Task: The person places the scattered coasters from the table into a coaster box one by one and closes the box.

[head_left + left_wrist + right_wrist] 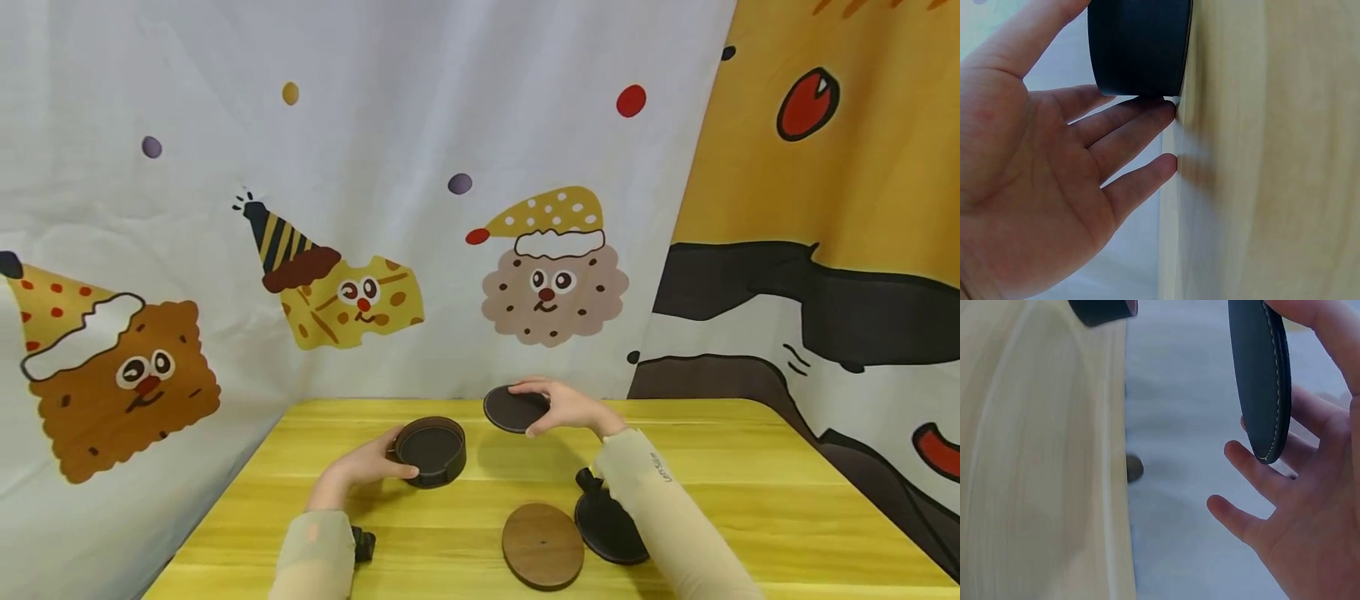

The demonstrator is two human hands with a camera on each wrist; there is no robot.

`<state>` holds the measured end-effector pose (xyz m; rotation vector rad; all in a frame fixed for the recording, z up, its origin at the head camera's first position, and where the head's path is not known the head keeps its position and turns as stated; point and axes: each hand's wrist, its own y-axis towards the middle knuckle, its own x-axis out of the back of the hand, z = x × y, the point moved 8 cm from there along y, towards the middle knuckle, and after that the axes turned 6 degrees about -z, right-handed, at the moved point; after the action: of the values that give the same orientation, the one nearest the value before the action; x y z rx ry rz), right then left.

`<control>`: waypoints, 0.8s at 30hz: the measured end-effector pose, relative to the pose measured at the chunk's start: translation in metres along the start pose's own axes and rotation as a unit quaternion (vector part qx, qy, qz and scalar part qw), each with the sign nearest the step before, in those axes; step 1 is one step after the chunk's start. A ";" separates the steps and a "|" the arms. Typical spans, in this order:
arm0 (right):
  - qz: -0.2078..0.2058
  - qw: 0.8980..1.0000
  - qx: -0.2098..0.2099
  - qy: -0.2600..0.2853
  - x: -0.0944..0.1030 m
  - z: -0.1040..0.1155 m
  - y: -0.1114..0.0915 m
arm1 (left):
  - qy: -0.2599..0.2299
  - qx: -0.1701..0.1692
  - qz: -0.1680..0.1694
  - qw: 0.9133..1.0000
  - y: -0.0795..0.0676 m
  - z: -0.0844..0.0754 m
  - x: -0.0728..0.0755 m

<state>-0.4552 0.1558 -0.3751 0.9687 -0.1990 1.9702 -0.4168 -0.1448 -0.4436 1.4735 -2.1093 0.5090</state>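
Observation:
My left hand (369, 463) rests around the left side of a round black coaster holder (442, 478) on the table, thumb at its near side. In the left wrist view the holder's smooth dark wall (1138, 50) lies between the thumb and fingers. Raised to the right of the holder, a round black coaster (513, 411) is pinched at its edge by my right hand (564, 406). The right wrist view shows pale stitching along the rim of this coaster (1252, 381). The ring and little fingers spread away from it.
A brown wooden disc (543, 546) lies on the yellow wood-grain table (435, 546), nearer than the holder. Beside it lies a black disc (607, 529), partly hidden by my right sleeve (660, 508). A printed cloth (450, 358) hangs behind the table's far edge.

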 end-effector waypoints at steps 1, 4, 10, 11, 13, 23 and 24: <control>0.001 1.000 0.002 0.001 -0.003 0.002 0.003 | 0.000 0.001 0.000 1.000 0.000 0.000 0.000; 0.008 1.000 0.007 0.002 -0.014 0.008 0.014 | 0.002 0.006 -0.003 1.000 0.001 0.000 0.000; 0.020 1.000 0.007 -0.001 -0.033 0.018 0.034 | 0.008 0.008 -0.007 1.000 0.001 0.000 0.001; 0.021 1.000 0.006 -0.005 -0.037 0.019 0.037 | 0.009 0.007 -0.007 1.000 0.002 0.001 0.001; 0.023 1.000 0.002 -0.010 -0.044 0.020 0.043 | 0.011 0.005 -0.008 1.000 0.002 0.001 0.001; 0.044 0.999 -0.017 -0.001 -0.083 0.025 0.069 | 0.016 0.016 -0.006 1.000 0.004 0.004 0.001; 0.045 0.999 -0.021 0.000 -0.087 0.024 0.070 | 0.016 0.014 -0.005 1.000 0.004 0.003 0.000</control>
<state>-0.4721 0.0462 -0.4031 0.9472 -0.2868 2.0401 -0.4215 -0.1454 -0.4459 1.4810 -2.0782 0.5578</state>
